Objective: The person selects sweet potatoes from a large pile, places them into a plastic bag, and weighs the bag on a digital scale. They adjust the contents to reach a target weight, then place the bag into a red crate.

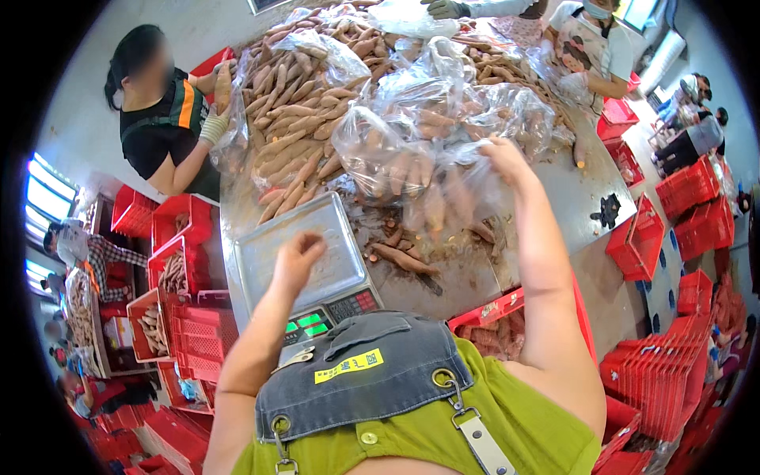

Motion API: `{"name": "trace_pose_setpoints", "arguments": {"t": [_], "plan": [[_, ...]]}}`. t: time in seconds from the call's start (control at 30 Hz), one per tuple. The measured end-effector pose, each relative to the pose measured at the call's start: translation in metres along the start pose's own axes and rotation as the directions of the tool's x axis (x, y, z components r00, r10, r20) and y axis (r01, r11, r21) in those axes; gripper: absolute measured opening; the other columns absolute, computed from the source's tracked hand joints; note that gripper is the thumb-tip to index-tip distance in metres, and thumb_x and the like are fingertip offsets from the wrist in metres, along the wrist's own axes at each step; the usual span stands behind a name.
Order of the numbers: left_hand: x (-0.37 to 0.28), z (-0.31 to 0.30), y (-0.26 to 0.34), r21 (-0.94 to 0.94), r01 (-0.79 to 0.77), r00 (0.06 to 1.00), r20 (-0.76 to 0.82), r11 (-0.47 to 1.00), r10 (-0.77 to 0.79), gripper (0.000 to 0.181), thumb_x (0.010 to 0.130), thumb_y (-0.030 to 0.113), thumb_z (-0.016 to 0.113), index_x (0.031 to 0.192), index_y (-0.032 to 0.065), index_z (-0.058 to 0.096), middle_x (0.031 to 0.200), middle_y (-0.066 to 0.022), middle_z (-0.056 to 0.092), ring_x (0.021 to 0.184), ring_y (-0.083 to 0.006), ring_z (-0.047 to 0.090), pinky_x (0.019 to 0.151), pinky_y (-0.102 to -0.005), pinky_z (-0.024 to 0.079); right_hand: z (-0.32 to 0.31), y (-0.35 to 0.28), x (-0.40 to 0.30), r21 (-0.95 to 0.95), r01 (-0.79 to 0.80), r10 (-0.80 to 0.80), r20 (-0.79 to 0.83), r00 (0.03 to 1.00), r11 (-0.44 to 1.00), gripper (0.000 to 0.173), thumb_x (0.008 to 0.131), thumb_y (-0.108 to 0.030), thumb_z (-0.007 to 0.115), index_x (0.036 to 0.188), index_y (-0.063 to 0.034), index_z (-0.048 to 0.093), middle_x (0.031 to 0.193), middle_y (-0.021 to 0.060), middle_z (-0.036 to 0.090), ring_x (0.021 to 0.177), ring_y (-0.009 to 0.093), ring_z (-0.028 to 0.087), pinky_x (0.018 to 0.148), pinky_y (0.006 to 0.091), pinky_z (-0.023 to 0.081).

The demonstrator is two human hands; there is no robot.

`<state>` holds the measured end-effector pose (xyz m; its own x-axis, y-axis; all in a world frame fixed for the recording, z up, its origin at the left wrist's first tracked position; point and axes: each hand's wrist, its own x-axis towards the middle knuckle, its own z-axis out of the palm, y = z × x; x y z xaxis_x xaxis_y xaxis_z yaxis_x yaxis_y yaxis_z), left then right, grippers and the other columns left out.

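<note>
My left hand (300,258) hovers over the metal pan of a digital scale (297,237), its fingers curled and nothing visible in them. The scale's green display is lit. On the right, my right hand (504,157) pinches the edge of a clear plastic bag (457,196) with long sweet potatoes inside; the bag is blurred. Beside it, another clear bag of sweet potatoes (383,160) lies against the heap. Loose sweet potatoes (297,119) cover the table behind the scale. A few more, with broken pieces, lie in front of the bags (407,258).
A co-worker (172,113) at the left holds a sweet potato by a bag. Another co-worker (588,53) stands at the far right. A red crate (490,312) is close by my right side, and stacked red crates (653,362) stand farther right. A black crumpled item (605,211) lies near the table's right corner.
</note>
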<state>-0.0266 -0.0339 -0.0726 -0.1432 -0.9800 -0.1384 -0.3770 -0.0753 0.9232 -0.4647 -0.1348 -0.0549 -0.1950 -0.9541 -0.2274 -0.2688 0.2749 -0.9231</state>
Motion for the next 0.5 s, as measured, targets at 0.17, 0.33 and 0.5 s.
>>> {"name": "trace_pose_setpoints", "arguments": {"t": [0.17,0.33,0.5], "plan": [[0.087,-0.008,0.055,0.211,-0.206,0.949,-0.193,0.956,0.247,0.052,0.072,0.019,0.070,0.117,0.0022,0.050,0.111,-0.0140,0.055,0.103,-0.0207,0.052,0.089,-0.0321,0.041,-0.031,0.005,-0.028,0.261,0.282,-0.246,-0.165,0.955,0.923,0.021,0.077,-0.009,0.053,0.092,-0.0011,0.065,0.083,0.0028,0.062,0.071,0.011,0.053,0.063,0.0235,0.040],[0.192,0.012,0.103,0.628,-0.406,0.840,-0.029,0.664,0.541,0.079,0.063,0.022,0.073,0.132,0.0056,0.037,0.130,-0.0211,0.042,0.122,-0.0340,0.039,0.102,-0.0376,0.031,-0.064,-0.006,-0.034,0.507,0.323,-0.230,-0.239,0.943,0.799,0.023,0.076,-0.003,0.050,0.096,-0.0016,0.061,0.085,0.0031,0.063,0.075,0.011,0.058,0.063,0.0228,0.046],[0.260,0.074,0.073,0.735,-0.398,0.913,0.261,0.549,0.313,0.092,0.054,0.023,0.076,0.136,0.0151,0.035,0.139,-0.0140,0.035,0.132,-0.0279,0.027,0.108,-0.0436,0.022,-0.084,0.011,-0.029,0.530,0.302,-0.168,-0.287,0.943,0.792,0.019,0.075,-0.003,0.048,0.091,-0.0035,0.059,0.080,0.0009,0.060,0.065,0.011,0.057,0.056,0.0240,0.046]]}}
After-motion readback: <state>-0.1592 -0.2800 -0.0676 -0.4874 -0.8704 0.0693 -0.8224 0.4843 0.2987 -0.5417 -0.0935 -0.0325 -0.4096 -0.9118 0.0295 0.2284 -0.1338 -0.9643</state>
